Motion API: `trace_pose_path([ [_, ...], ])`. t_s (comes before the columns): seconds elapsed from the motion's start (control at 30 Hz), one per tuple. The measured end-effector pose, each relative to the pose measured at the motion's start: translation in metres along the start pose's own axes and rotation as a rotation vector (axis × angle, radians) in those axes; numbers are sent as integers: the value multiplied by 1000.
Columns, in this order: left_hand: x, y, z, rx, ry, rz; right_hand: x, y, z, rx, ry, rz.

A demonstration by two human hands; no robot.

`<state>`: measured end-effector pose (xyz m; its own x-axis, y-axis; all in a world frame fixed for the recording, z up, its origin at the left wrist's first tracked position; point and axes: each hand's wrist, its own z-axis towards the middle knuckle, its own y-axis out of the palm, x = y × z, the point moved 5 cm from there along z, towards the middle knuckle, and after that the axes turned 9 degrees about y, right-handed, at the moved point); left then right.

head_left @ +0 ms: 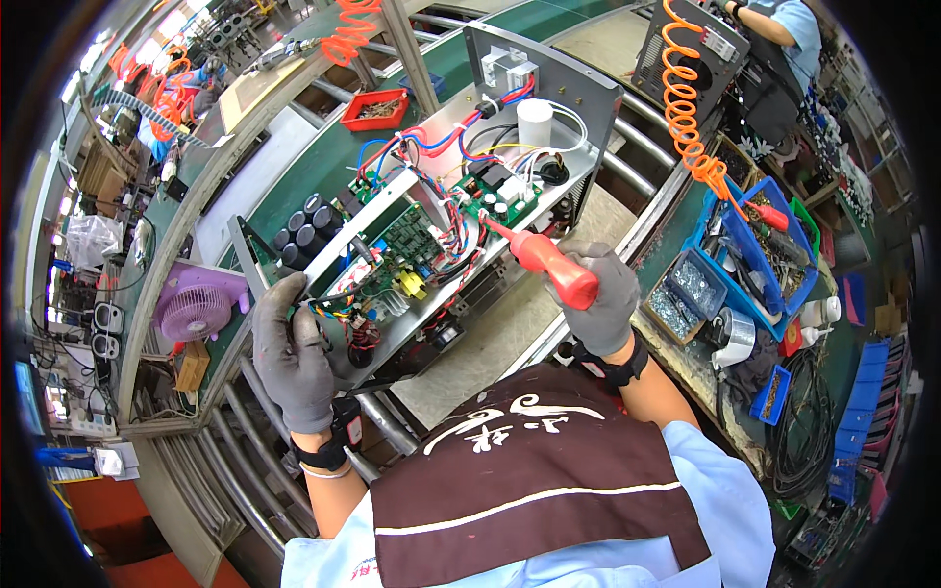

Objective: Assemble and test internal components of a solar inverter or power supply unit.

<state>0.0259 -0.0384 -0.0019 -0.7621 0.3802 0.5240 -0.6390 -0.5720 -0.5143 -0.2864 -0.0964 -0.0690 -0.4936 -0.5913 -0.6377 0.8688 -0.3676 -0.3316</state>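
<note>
A red screwdriver (557, 269) is in my grey-gloved right hand (604, 296), fingers closed round its handle. Its shaft slants left, with the tip at a small green circuit board (510, 199) inside an open metal chassis (549, 73). My gloved left hand (292, 363) is curled over the chassis's near left end. Between the hands lie a larger green board (404, 243) with a yellow part (411, 284), and bundles of coloured wires. Black cylindrical capacitors (307, 230) stand at the chassis's left side; a white cylinder (534, 122) stands at its far right.
Metal rollers (627, 171) run under the chassis. To the right are blue bins (774, 250) with tools and a tray of screws (686, 294). An orange coiled hose (683, 98) hangs nearby. A purple fan (201, 304) stands left. Another person (794, 39) works at far right.
</note>
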Motion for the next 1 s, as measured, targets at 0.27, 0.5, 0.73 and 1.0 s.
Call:
trace_pose_path([
  [0.27, 11, -1, 2, 10, 13, 36, -14, 0, 6, -85, -138, -80],
  [0.5, 12, -4, 3, 2, 24, 78, -17, 3, 8, -74, -153, -69],
  [0.73, 9, -5, 2, -38, 84, 100, -25, -6, 26, -35, -75, -102],
  [1.0, 3, -6, -3, 121, 40, -14, -27, 13, 117, -118, 185, -20],
])
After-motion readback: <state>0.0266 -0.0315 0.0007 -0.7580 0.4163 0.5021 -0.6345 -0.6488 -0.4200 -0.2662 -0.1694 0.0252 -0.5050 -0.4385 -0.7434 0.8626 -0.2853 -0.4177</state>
